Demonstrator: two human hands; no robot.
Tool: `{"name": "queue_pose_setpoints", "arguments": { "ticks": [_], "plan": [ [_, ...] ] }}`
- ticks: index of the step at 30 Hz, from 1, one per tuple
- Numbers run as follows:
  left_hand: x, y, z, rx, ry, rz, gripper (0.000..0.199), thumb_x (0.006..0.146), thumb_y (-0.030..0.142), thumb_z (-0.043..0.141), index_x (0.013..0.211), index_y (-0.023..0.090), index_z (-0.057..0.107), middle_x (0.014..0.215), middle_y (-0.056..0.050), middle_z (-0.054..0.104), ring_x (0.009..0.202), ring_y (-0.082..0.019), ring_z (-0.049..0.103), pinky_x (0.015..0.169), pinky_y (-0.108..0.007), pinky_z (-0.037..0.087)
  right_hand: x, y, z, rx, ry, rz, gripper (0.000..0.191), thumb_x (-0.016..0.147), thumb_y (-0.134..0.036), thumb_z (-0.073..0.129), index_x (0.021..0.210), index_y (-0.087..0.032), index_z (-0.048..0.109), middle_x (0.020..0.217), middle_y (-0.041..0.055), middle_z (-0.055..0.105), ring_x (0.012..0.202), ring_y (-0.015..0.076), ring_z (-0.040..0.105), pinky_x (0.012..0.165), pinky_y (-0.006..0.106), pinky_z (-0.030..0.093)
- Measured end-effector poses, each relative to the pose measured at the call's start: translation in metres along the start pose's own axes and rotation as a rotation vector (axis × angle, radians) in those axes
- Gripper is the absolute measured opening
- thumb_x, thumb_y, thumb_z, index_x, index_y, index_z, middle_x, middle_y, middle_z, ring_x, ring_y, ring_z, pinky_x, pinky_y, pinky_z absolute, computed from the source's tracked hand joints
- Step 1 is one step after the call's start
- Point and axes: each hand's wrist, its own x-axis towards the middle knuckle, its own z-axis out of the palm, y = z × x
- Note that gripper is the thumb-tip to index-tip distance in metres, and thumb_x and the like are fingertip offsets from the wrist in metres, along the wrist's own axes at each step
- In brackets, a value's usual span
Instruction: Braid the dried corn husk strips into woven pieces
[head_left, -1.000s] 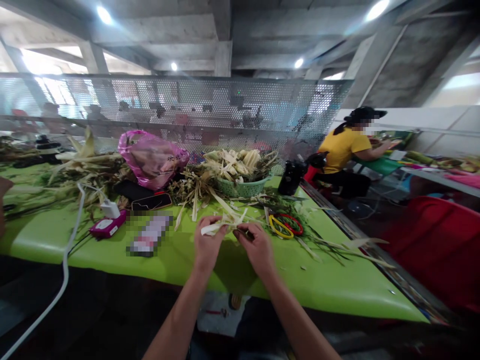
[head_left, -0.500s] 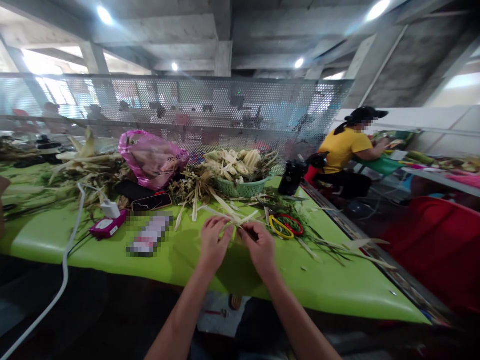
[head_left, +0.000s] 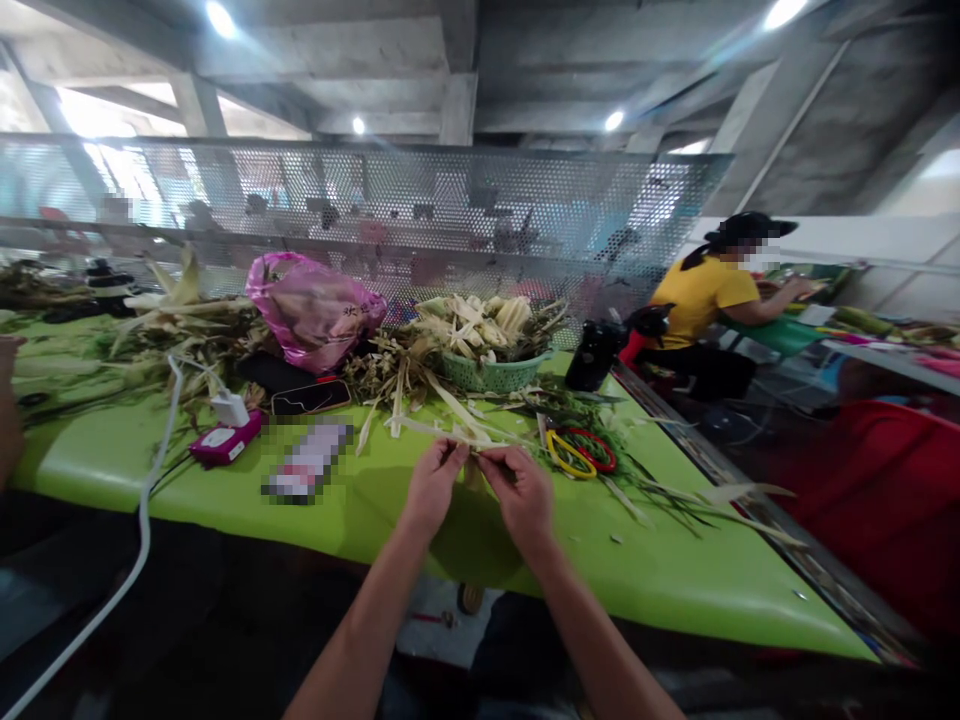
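Note:
Over the green-covered table (head_left: 360,530), both hands meet around pale strips of dried plant leaf (head_left: 426,428), which look like corn husk. My left hand (head_left: 433,490) pinches them from the left between thumb and fingers. On the other side my right hand (head_left: 523,492) is closed on the same strips, its fingertips almost touching the left ones. Strip ends stick out above and below the fingers; how they cross is too small to tell. Scissors (head_left: 577,455) with yellow and red handles lie right of my right hand, among green leaf scraps.
Behind the hands stands a green basket (head_left: 491,376) of husk pieces, with a pink plastic bag (head_left: 311,315) to its left. A dark phone (head_left: 311,398), a magenta power block (head_left: 225,440) and a white cable (head_left: 142,540) lie left. A person in yellow (head_left: 701,300) sits at right.
My left fingers have drawn into a tighter pinch, and the strips have turned, with ends now hanging below the fingers. The whole view has shifted slightly.

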Motion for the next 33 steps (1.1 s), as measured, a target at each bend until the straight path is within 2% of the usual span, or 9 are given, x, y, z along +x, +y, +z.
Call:
{"name": "queue_pose_setpoints", "arguments": {
  "ticks": [5, 11, 16, 19, 22, 25, 28, 30, 33],
  "plan": [
    [0.002, -0.003, -0.001, -0.012, -0.001, 0.004, 0.028, 0.078, 0.042, 0.062, 0.088, 0.016, 0.065, 0.087, -0.005, 0.066, 0.086, -0.016, 0.057, 0.084, -0.028, 0.04, -0.001, 0.003, -0.001, 0.027, 0.0, 0.027, 0.009, 0.083, -0.028, 0.061, 0.081, -0.02, 0.066, 0.08, 0.0036, 0.064, 0.075, 0.0185, 0.059, 0.07, 0.031, 0.046],
    [0.001, 0.005, 0.001, 0.006, -0.051, -0.054, 0.025, 0.074, 0.038, 0.065, 0.084, 0.015, 0.065, 0.081, -0.005, 0.066, 0.083, -0.017, 0.058, 0.083, -0.028, 0.041, 0.001, 0.01, -0.005, 0.15, 0.026, 0.216, 0.02, 0.079, -0.038, 0.064, 0.08, -0.019, 0.067, 0.076, 0.0044, 0.066, 0.072, 0.0195, 0.059, 0.069, 0.032, 0.046],
    [0.0, 0.004, 0.002, 0.017, -0.087, -0.106, 0.021, 0.07, 0.03, 0.068, 0.085, 0.015, 0.065, 0.084, -0.005, 0.066, 0.079, -0.015, 0.057, 0.079, -0.027, 0.043, 0.002, 0.011, -0.005, 0.192, 0.072, 0.3, 0.025, 0.075, -0.043, 0.067, 0.078, -0.018, 0.067, 0.073, 0.0038, 0.065, 0.068, 0.0187, 0.057, 0.066, 0.031, 0.046],
    [0.0, -0.001, 0.0, 0.033, -0.119, -0.104, 0.024, 0.073, 0.03, 0.063, 0.092, 0.015, 0.064, 0.091, -0.006, 0.065, 0.084, -0.016, 0.057, 0.082, -0.027, 0.042, 0.002, 0.012, -0.004, 0.268, 0.016, 0.343, 0.026, 0.075, -0.043, 0.067, 0.084, -0.019, 0.069, 0.082, 0.0049, 0.069, 0.077, 0.0206, 0.06, 0.074, 0.034, 0.046],
    [0.0, -0.003, -0.001, 0.067, -0.144, -0.116, 0.024, 0.074, 0.032, 0.062, 0.091, 0.015, 0.063, 0.087, -0.006, 0.064, 0.081, -0.016, 0.056, 0.08, -0.028, 0.042, 0.004, 0.014, -0.004, 0.406, -0.047, 0.408, 0.028, 0.074, -0.043, 0.068, 0.091, -0.02, 0.07, 0.09, 0.0051, 0.07, 0.086, 0.0223, 0.062, 0.083, 0.037, 0.046],
    [0.0, -0.003, 0.0, 0.128, -0.173, -0.126, 0.022, 0.074, 0.033, 0.062, 0.086, 0.015, 0.062, 0.08, -0.004, 0.061, 0.075, -0.014, 0.053, 0.076, -0.028, 0.042, 0.005, 0.015, -0.004, 0.497, -0.028, 0.466, 0.028, 0.07, -0.043, 0.071, 0.085, -0.02, 0.068, 0.082, 0.0032, 0.069, 0.079, 0.0202, 0.061, 0.078, 0.035, 0.046],
    [-0.001, -0.003, 0.0, 0.161, -0.245, -0.105, 0.022, 0.076, 0.034, 0.061, 0.086, 0.015, 0.061, 0.084, -0.003, 0.061, 0.079, -0.015, 0.053, 0.078, -0.028, 0.041, 0.006, 0.012, -0.005, 0.52, -0.002, 0.495, 0.027, 0.068, -0.043, 0.073, 0.077, -0.018, 0.066, 0.073, 0.001, 0.065, 0.071, 0.0169, 0.058, 0.073, 0.031, 0.046],
    [-0.002, -0.002, 0.0, 0.175, -0.28, -0.105, 0.022, 0.077, 0.034, 0.059, 0.087, 0.015, 0.06, 0.085, -0.003, 0.061, 0.08, -0.015, 0.052, 0.078, -0.027, 0.041, 0.007, 0.011, -0.005, 0.523, -0.009, 0.487, 0.027, 0.069, -0.042, 0.072, 0.076, -0.018, 0.064, 0.071, 0.0002, 0.062, 0.068, 0.0155, 0.055, 0.069, 0.03, 0.045],
    [-0.003, 0.0, -0.001, 0.215, -0.3, -0.151, 0.019, 0.076, 0.033, 0.059, 0.081, 0.015, 0.06, 0.077, -0.001, 0.058, 0.072, -0.013, 0.05, 0.072, -0.026, 0.039, 0.007, 0.012, -0.004, 0.48, 0.024, 0.441, 0.024, 0.072, -0.04, 0.069, 0.075, -0.017, 0.061, 0.069, -0.001, 0.058, 0.065, 0.0137, 0.051, 0.065, 0.027, 0.043]
  ]
}}
